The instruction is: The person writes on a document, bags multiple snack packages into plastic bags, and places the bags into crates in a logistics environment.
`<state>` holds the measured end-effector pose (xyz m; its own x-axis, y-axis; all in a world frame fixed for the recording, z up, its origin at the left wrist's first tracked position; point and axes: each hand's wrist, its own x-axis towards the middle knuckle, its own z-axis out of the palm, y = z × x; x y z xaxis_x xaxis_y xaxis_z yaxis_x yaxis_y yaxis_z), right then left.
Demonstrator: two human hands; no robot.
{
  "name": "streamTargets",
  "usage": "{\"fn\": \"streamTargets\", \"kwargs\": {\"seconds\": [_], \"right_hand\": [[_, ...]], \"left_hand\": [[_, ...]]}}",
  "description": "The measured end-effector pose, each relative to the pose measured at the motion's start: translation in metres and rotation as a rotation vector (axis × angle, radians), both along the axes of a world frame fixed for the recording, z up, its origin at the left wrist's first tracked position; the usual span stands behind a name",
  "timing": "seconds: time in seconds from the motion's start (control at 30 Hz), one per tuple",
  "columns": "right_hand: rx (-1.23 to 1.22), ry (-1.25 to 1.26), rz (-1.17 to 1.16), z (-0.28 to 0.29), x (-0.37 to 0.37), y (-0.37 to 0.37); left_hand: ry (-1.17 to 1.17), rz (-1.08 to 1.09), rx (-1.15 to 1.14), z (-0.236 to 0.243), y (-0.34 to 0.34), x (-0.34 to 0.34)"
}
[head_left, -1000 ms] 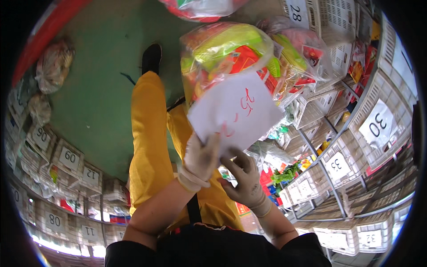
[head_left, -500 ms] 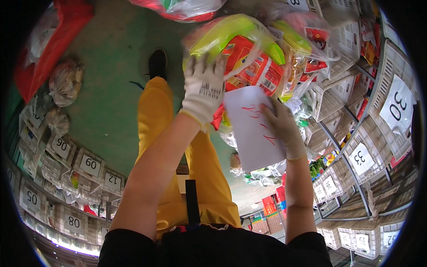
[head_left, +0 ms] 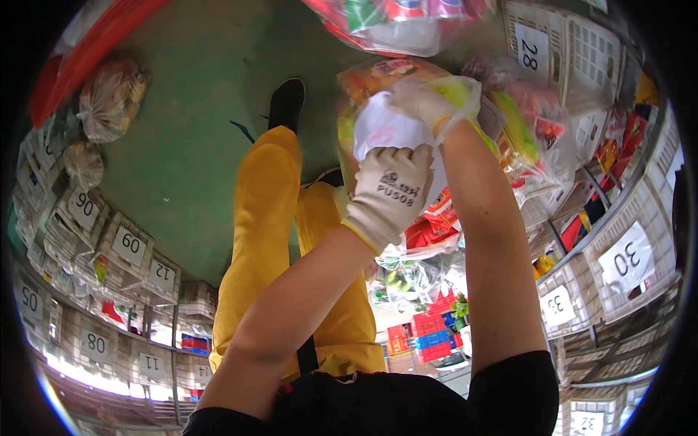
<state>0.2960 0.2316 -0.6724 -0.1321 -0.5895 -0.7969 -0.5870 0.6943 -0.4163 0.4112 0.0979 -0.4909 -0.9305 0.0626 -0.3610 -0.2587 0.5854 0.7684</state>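
Observation:
My left hand point(head_left: 392, 190), in a white knit glove, is closed with its fingers curled over the near part of a white paper sheet point(head_left: 382, 125) with red marks. Whether it grips the paper or bag film is hidden. At the paper's far edge, my right hand point(head_left: 420, 102), also gloved, is closed on the sheet. Clear film from a plastic bag point(head_left: 465, 98) lies across the right wrist. That bag holds yellow-green and red packages point(head_left: 440, 214), and the paper lies over them.
Another filled clear bag point(head_left: 403, 29) is at the top, and more bagged goods point(head_left: 534, 138) sit on the right. Shelves of numbered white crates point(head_left: 560, 305) line the right side, with more crates point(head_left: 131, 243) on the left. Knotted bags point(head_left: 113, 102) lie on the green floor point(head_left: 196, 94).
The right hand has carried the paper up and left onto the bag. My left hand has moved down and right, from spread fingers to curled ones. The view has shifted.

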Motion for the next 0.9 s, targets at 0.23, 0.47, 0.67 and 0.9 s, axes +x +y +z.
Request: {"fn": "streamTargets", "kwargs": {"seconds": [0.23,0.47,0.67,0.9], "right_hand": [[-0.055,0.344,-0.477,0.042,0.019,0.038],[0.122,0.154,-0.821,0.116,0.044,0.042],[0.032,-0.239,-1.753,0.133,0.072,0.019],[-0.16,0.035,-1.558,0.109,0.056,0.025]], "left_hand": [[-0.108,-0.143,0.03,0.008,-0.001,0.001],[-0.017,-0.214,0.018,0.02,0.009,0.006],[0.003,-0.201,0.026,0.016,0.002,0.011],[-0.022,-0.255,0.067,0.018,0.001,0.01]]}}
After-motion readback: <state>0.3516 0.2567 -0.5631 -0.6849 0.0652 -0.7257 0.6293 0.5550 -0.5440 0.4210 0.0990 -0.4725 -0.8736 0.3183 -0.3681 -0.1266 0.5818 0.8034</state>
